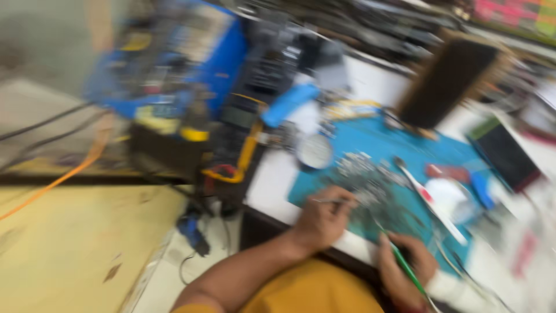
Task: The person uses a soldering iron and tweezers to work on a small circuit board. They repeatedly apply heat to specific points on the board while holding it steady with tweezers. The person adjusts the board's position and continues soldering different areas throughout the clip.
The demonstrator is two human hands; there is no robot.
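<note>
Two hands are seen over one blue mat [370, 145] on the surface: the left hand [324, 217] is closed on one thin metal tool [327, 200], the right hand [405, 269] on one green-handled tool [408, 269], both just before a blurred circuit board [370, 185].

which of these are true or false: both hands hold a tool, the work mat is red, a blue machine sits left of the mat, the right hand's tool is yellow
1. Both hands hold a tool. True: the left hand pinches a thin metal tool, and the right hand grips a green-handled tool.
2. The work mat is red. False: the mat is blue.
3. A blue machine sits left of the mat. True.
4. The right hand's tool is yellow. False: it is green.
</note>
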